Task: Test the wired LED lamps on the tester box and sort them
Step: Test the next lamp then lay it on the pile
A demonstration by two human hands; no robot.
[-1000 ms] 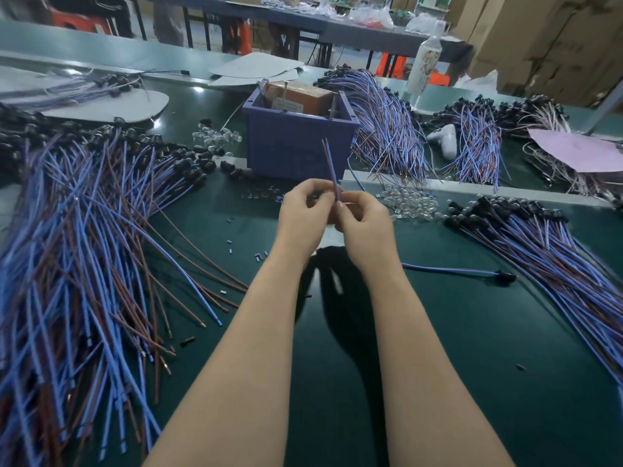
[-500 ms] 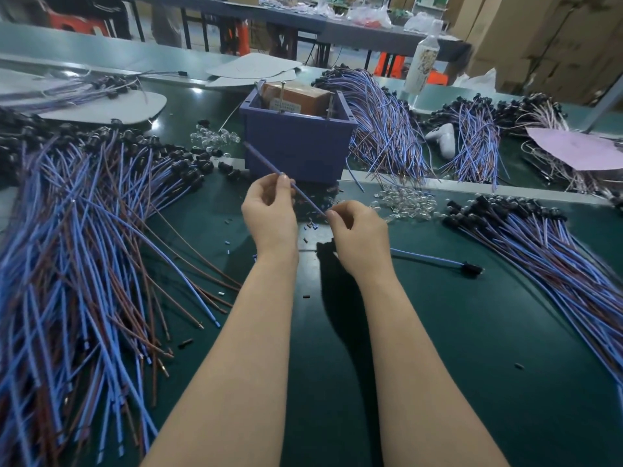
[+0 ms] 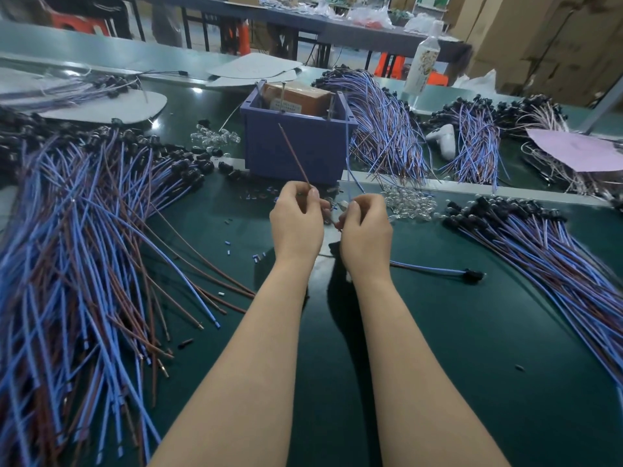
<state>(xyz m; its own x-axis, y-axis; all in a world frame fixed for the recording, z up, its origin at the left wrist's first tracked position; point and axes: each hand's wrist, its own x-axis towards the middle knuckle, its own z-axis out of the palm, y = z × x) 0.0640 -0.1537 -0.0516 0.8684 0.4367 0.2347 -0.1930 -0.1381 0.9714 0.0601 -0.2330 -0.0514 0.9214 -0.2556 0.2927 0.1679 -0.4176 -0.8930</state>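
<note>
Lamp in hand: one wired lamp, held just in front of the tester box (image 3: 296, 143) and low over the worktop (image 3: 472, 348). Its head is hidden between the two hands.
Leads: the brown lead (image 3: 294, 156) slants up and left out of the left hand (image 3: 296, 224). The blue lead (image 3: 347, 153) rises almost straight from the right hand (image 3: 365, 230). Neither tip reaches the metal pins (image 3: 331, 107) standing in the box.
Fingers: those of each hand (image 3: 313, 197) are curled in, pinching its own lead low down.
Handling: it looks featherlight. The thin insulated wire is springy enough to stand by itself, so the tips will likely wander. I'd judge a pinch nearer the bare ends would steer them better.
Fragile part: probably the joint at the head, so pull gently.
Around: a big loose pile (image 3: 84, 247) lies to the left and a neater bundle (image 3: 539, 237) to the right. A lone lamp (image 3: 435, 270) lies beside the right forearm, and clear lenses (image 3: 408, 200) are heaped near the box.
</note>
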